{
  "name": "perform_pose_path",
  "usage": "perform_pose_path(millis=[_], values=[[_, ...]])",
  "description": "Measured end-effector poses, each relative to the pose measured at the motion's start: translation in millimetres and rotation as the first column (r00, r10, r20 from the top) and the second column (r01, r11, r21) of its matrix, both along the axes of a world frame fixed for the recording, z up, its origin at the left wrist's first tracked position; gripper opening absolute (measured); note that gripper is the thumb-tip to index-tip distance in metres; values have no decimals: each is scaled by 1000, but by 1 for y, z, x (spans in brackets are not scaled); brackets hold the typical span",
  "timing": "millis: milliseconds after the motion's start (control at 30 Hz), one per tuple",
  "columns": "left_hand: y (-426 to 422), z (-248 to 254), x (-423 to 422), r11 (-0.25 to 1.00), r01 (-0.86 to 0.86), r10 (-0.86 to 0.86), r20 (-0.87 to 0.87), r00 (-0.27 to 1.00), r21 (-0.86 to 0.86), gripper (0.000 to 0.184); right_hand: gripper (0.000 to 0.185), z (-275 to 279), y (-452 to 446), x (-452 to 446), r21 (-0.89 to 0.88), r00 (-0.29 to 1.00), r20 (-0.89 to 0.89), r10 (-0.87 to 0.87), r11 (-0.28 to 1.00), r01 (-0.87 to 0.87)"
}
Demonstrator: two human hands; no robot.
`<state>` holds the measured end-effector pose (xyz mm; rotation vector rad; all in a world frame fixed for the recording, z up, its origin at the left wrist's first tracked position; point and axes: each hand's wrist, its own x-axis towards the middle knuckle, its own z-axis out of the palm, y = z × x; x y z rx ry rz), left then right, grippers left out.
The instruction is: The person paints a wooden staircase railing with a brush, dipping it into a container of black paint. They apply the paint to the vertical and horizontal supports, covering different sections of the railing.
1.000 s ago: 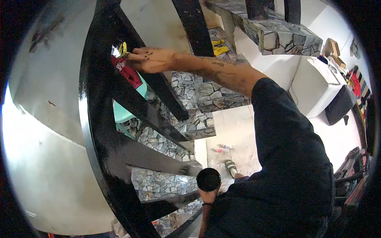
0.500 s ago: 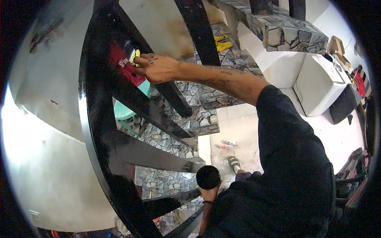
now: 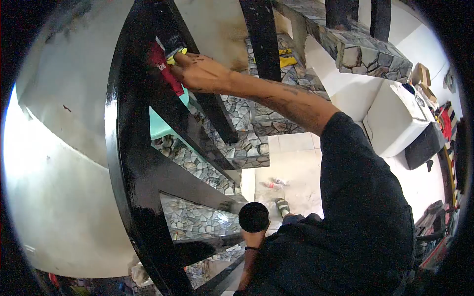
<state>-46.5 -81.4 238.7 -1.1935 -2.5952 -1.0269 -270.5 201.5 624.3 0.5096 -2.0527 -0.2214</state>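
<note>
My right hand [image 3: 200, 71] reaches to the upper left, its fingers closed around a paintbrush [image 3: 183, 51] with a yellow handle. The dark brush head points up and left, close to a black baluster [image 3: 183, 27] of the curved railing; whether the bristles touch it I cannot tell. Low in the middle, my left hand [image 3: 255, 239] grips a round cup [image 3: 254, 217] whose inside looks black, like paint. Most of the left fingers are hidden under the cup. A glossy black handrail [image 3: 121, 148] curves down the left side.
Below the balusters lie stone-patterned steps [image 3: 190, 217], a red cloth [image 3: 165, 69] with white letters and a green plastic piece [image 3: 160, 126]. On the pale floor are plastic bottles [image 3: 274, 183] and my sandalled foot [image 3: 282, 206]. A white box-shaped appliance [image 3: 400, 118] stands at right.
The brush and my right hand have shifted slightly upward along the baluster. The view has moved a little, so the railing sits further right. My left hand still holds the cup.
</note>
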Motion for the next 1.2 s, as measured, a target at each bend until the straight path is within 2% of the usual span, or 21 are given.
perform_pose_path(millis=[33,133,233,333,433,500,567,633,733,833,933,1000,1033,1100,1167,1200], values=[[1,-2,0,1000,6,-6,19,1000,8,45,28,3,-4,-1,-54,999,10,-36,998,37],[4,-10,0,997,11,-18,91,996,79,42,31,26,-12,-5,-246,986,-143,85,962,-118],[9,-9,1,994,-21,10,103,995,106,42,30,36,-6,-5,-178,993,-117,25,983,-46],[9,-6,3,994,-53,36,164,986,100,45,30,10,1,-8,-58,984,-164,-65,997,56],[7,3,3,992,-34,15,160,987,121,46,35,9,-10,9,-260,984,151,-94,957,132],[6,7,2,993,-25,6,154,988,117,46,39,25,-15,26,-304,992,104,76,952,-41],[4,3,4,993,-5,-13,152,988,116,46,41,33,-14,28,-260,996,30,90,963,-79],[4,-4,4,992,14,-35,161,986,126,45,43,40,-4,13,-135,996,-87,-38,991,26],[7,-3,4,991,6,-36,230,972,131,45,48,15,13,-8,0,979,-133,-153,988,154],[9,7,6,987,-15,-28,258,966,161,45,53,-3,12,-2,-55,999,7,-51,997,51],[7,-3,4,990,-14,-17,215,976,139,45,50,10,5,20,-34,995,91,-30,999,33],[6,-5,6,989,-19,-16,234,972,147,45,46,7,14,-1,-328,985,168,30,944,27],[6,-2,7,989,-14,-16,206,978,146,46,45,29,4,16,-418,966,251,57,907,55],[9,7,6,991,-1,-13,101,995,134,48,44,27,25,-1,-12,995,-38,-91,996,91],[13,19,7,989,10,-19,58,998,145,49,43,8,31,-8,-21,992,-90,-94,996,92],[14,26,8,986,12,-27,90,996,166,48,42,4,29,-7,-25,989,-118,-94,995,92]])
